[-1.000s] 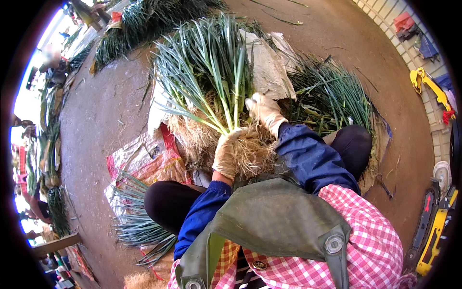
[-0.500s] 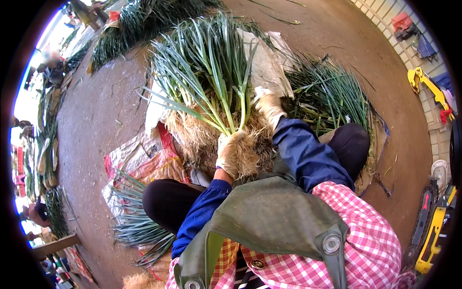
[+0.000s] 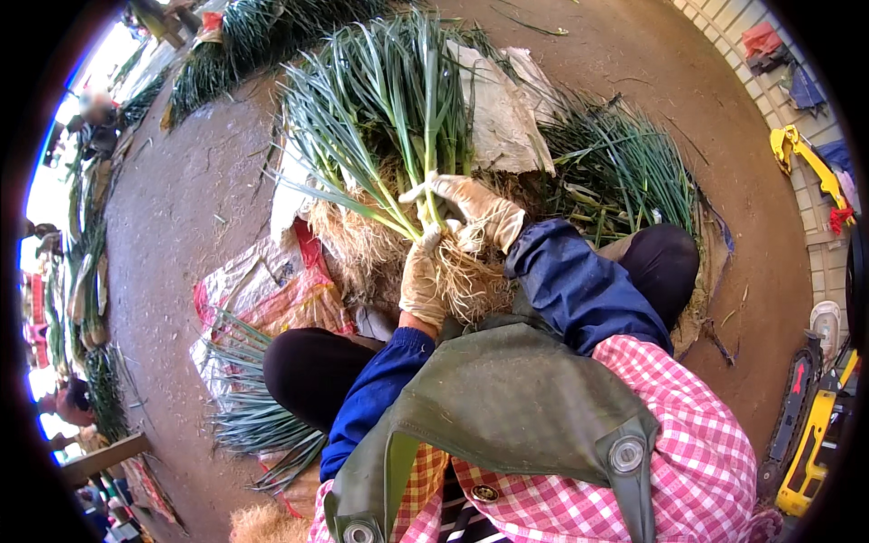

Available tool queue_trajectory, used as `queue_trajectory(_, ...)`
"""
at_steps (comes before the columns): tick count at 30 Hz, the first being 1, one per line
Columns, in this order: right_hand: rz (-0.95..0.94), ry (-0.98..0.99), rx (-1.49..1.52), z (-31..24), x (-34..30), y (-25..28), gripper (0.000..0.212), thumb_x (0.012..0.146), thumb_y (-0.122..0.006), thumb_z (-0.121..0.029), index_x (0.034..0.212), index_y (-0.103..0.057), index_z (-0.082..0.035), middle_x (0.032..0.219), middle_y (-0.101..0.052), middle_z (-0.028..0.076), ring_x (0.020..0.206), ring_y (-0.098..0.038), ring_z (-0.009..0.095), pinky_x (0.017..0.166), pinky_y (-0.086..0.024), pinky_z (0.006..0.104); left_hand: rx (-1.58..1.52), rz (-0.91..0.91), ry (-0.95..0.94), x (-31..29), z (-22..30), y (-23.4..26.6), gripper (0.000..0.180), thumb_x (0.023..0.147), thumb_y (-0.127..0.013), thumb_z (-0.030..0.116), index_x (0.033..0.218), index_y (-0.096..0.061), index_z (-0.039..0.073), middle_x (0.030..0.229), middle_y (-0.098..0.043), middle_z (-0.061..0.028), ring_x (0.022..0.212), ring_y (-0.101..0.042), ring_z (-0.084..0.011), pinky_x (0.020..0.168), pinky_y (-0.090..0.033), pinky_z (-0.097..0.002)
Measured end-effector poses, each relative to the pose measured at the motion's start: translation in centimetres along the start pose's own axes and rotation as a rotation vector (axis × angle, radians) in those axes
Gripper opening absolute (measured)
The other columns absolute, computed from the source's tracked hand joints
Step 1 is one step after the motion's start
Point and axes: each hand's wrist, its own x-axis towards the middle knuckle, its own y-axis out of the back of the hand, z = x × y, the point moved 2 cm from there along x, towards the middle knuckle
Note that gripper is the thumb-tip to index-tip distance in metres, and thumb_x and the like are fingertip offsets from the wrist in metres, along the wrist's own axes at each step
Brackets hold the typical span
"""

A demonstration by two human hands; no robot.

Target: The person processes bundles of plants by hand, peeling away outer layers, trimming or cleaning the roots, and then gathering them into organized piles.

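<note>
Both my hands wear pale work gloves. My left hand [image 3: 422, 281] is closed round the root ends of a few green onions [image 3: 425, 163], whose long leaves fan away from me. Just above it, my right hand [image 3: 482, 208] has come over the same stems from the right, its fingers curled across their pale lower part. Stringy tan roots [image 3: 466, 281] hang out between the hands. Behind them lies a large heap of green onions [image 3: 348, 100], roots [image 3: 348, 231] toward me, partly hidden by the held ones.
More green onions [image 3: 620, 163] lie on the right beside a pale sack [image 3: 498, 109]. A red-and-white sack [image 3: 272, 281] and another bunch [image 3: 258, 407] are by my left knee. At the far right are a yellow tool [image 3: 810, 443] and a tiled wall [image 3: 769, 100].
My right hand has moved left from beside the heap onto the held stems, and its fingers have closed round them. The held stems stand closer together; my left hand has barely moved.
</note>
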Motion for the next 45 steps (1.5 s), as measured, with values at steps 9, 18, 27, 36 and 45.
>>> queue_trajectory(9, 0.121, 0.143, -1.009, -0.3, -3.1, -4.4, 0.041, 0.089, -0.060, -0.037, 0.113, -0.062, -0.004, 0.103, -0.064, 0.012, 0.098, -0.059, 0.019, 0.083, -0.044, 0.0311, -0.001, 0.107, -0.145, 2.0, -0.1, 4.2, 0.021, 0.094, -0.052, 0.026, 0.100, -0.058, 0.007, 0.082, -0.062, -0.0043, 0.070, -0.062, -0.0179, 0.061, -0.054, -0.0311)
queue_trajectory(18, 0.204, 0.360, -1.367, 1.4, -6.0, -5.7, 0.028, 0.084, -0.059, -0.032, 0.090, -0.063, -0.005, 0.090, -0.061, 0.015, 0.088, -0.058, 0.034, 0.076, -0.046, 0.0416, 0.040, 0.066, 0.028, 0.3, 1.0, -0.2, 0.048, 0.086, -0.061, 0.049, 0.104, -0.061, 0.004, 0.084, -0.065, -0.0059, 0.070, -0.064, -0.0161, 0.058, -0.056, -0.0282)
queue_trajectory(27, 0.414, -0.323, -1.303, 3.2, -7.3, 2.5, 0.030, 0.091, -0.048, -0.033, 0.099, -0.066, -0.010, 0.090, -0.063, 0.011, 0.086, -0.063, 0.027, 0.075, -0.047, 0.0365, 0.063, 0.025, -0.120, 1.1, 2.9, -0.5, 0.021, 0.086, -0.060, 0.015, 0.101, -0.059, 0.000, 0.100, -0.066, -0.0199, 0.081, -0.066, -0.0258, 0.076, -0.056, -0.0370)
queue_trajectory(36, 0.777, -0.314, -1.318, 2.4, -0.9, 4.5, 0.055, 0.084, -0.055, -0.054, 0.093, -0.065, -0.001, 0.089, -0.064, 0.019, 0.082, -0.063, 0.032, 0.070, -0.046, 0.0384, -0.216, -0.422, -0.165, -2.0, 7.1, -3.7, 0.017, 0.089, -0.061, 0.012, 0.100, -0.058, -0.001, 0.076, -0.058, -0.0053, 0.063, -0.054, -0.0114, 0.053, -0.048, -0.0212)
queue_trajectory(45, 0.909, 0.076, -0.436, 1.9, -2.7, 8.7, 0.030, 0.082, -0.070, -0.030, 0.092, -0.061, -0.003, 0.075, -0.059, 0.005, 0.063, -0.054, 0.014, 0.058, -0.043, 0.0295, 0.119, 0.026, -0.075, 0.9, 2.5, -1.7, 0.017, 0.084, -0.063, 0.009, 0.097, -0.061, -0.002, 0.103, -0.066, -0.0195, 0.087, -0.065, -0.0249, 0.073, -0.056, -0.0319)
